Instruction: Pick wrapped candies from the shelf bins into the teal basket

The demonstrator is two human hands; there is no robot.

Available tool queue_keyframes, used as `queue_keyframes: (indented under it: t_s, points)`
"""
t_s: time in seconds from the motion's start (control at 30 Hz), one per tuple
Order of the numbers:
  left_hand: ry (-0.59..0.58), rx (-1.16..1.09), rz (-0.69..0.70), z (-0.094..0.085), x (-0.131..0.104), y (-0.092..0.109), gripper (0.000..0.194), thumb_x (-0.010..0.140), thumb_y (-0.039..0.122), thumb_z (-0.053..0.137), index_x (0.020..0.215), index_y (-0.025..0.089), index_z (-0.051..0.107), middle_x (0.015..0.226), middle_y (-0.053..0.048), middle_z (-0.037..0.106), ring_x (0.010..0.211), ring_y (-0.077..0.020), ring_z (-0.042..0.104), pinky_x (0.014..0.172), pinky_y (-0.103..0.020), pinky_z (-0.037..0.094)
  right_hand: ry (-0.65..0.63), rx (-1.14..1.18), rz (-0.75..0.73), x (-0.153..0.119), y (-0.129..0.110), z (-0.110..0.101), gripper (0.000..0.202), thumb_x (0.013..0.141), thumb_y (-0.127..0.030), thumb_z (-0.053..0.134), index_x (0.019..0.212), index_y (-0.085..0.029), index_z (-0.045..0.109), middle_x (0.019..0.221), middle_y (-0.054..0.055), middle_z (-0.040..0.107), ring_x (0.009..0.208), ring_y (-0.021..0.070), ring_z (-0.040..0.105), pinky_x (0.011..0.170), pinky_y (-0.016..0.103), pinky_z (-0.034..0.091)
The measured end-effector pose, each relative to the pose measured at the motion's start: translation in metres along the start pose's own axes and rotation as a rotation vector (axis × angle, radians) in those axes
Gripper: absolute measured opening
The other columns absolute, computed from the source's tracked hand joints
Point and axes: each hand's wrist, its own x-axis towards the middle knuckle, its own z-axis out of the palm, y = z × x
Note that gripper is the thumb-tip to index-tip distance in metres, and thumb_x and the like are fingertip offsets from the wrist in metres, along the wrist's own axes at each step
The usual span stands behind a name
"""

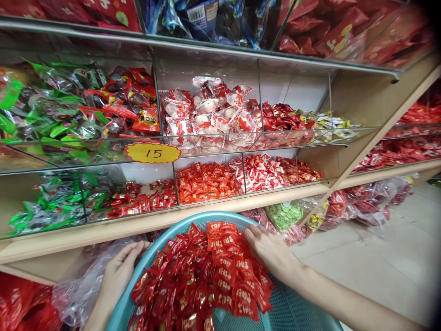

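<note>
A teal plastic basket (186,218) full of small red candy packets (193,276) stands in front of the lower shelf. My left hand (123,263) is at the basket's left rim, its fingers bent together against the edge; their tips are partly hidden. Inside the right side, my right hand (267,250) curls its fingers over brighter red candy packets (229,262) with gold lettering, its fingertips hidden among them. These packets lie close together in rows. Below them, the basket's perforated wall shows.
Glass-fronted shelf bins hold red-and-white wrapped sweets (210,112), green packets (62,202) and orange-red packets (205,181). A yellow price tag (153,152) reads 15. Clear plastic bags (86,280) lie at the left; bagged sweets (285,215) sit under the shelf on the tiled floor (392,248).
</note>
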Motion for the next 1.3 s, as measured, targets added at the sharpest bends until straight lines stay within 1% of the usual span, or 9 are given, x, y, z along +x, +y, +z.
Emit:
queue_keyframes:
  t_s: [0.2,0.3,0.4,0.53,0.63,0.77,0.87,1.03,1.3]
  points:
    - [-0.032,0.013,0.034,-0.004,0.003,-0.005,0.036,0.048,0.052,0.072,0.066,0.021,0.074,0.079,-0.003,0.076,0.085,-0.0218,0.067,0.074,-0.021,0.050,-0.047,-0.010,-0.026,-0.001,-0.003,0.001,0.024,0.079,0.005,0.045,0.084,-0.018,0.052,0.082,0.005,0.063,0.065,0.0168,0.061,0.047,0.029,0.034]
    - [-0.029,-0.011,0.025,-0.003,0.004,-0.007,0.037,0.046,0.053,0.074,0.066,0.022,0.074,0.079,-0.002,0.076,0.087,-0.0212,0.067,0.076,-0.020,0.050,-0.010,0.047,-0.010,-0.002,0.002,-0.001,0.018,0.082,-0.002,0.047,0.079,-0.019,0.052,0.078,0.004,0.061,0.058,0.0152,0.059,0.045,0.029,0.030]
    - [-0.022,-0.042,-0.011,-0.001,0.003,-0.004,0.039,0.042,0.054,0.075,0.064,0.022,0.073,0.076,-0.002,0.076,0.085,-0.0217,0.067,0.075,-0.022,0.050,0.073,0.168,0.006,0.008,0.008,-0.016,0.014,0.087,-0.013,0.045,0.077,-0.018,0.052,0.075,0.003,0.059,0.056,0.0134,0.056,0.046,0.028,0.027]
    - [0.004,-0.036,-0.001,0.000,-0.002,0.004,0.040,0.037,0.055,0.076,0.060,0.022,0.073,0.072,-0.003,0.075,0.081,-0.0229,0.068,0.073,-0.024,0.052,0.231,0.400,0.004,0.053,0.018,-0.046,0.017,0.090,-0.021,0.042,0.078,-0.018,0.053,0.076,0.002,0.057,0.061,0.0120,0.054,0.053,0.025,0.030]
    - [0.009,-0.030,0.018,0.000,-0.004,0.006,0.040,0.037,0.055,0.076,0.059,0.022,0.073,0.073,-0.004,0.076,0.081,-0.0246,0.068,0.073,-0.027,0.053,0.290,0.574,-0.002,0.104,0.022,-0.052,0.011,0.087,-0.020,0.048,0.078,-0.019,0.055,0.081,0.002,0.060,0.068,0.0120,0.055,0.059,0.023,0.033]
    - [-0.011,-0.054,0.032,0.000,-0.003,0.003,0.041,0.039,0.056,0.076,0.059,0.021,0.073,0.074,-0.006,0.076,0.081,-0.0260,0.069,0.075,-0.030,0.053,0.125,0.808,0.074,0.165,0.012,-0.038,0.005,0.078,-0.022,0.061,0.075,-0.019,0.058,0.073,0.001,0.062,0.068,0.0124,0.055,0.061,0.022,0.035]
    - [-0.025,-0.066,0.033,-0.001,-0.002,0.003,0.041,0.038,0.056,0.077,0.060,0.021,0.073,0.074,-0.006,0.076,0.080,-0.0254,0.070,0.074,-0.028,0.054,0.043,0.894,0.107,0.190,-0.007,-0.029,0.012,0.074,-0.030,0.065,0.072,-0.019,0.060,0.070,0.001,0.062,0.067,0.0131,0.054,0.061,0.023,0.036]
    - [-0.023,-0.043,0.041,-0.002,-0.002,0.002,0.042,0.040,0.057,0.077,0.062,0.021,0.073,0.076,-0.007,0.077,0.081,-0.0264,0.069,0.075,-0.030,0.054,-0.041,0.999,0.074,0.201,-0.030,-0.019,0.016,0.069,-0.032,0.069,0.071,-0.017,0.063,0.065,-0.002,0.060,0.065,0.0112,0.052,0.059,0.021,0.035]
    - [-0.010,0.017,0.048,-0.002,0.001,-0.003,0.038,0.047,0.054,0.074,0.066,0.021,0.074,0.082,-0.006,0.077,0.088,-0.0265,0.068,0.081,-0.030,0.051,-0.250,1.217,0.035,0.199,-0.020,-0.018,0.013,0.068,-0.023,0.059,0.069,-0.014,0.067,0.061,-0.004,0.057,0.061,0.0098,0.049,0.057,0.020,0.037]
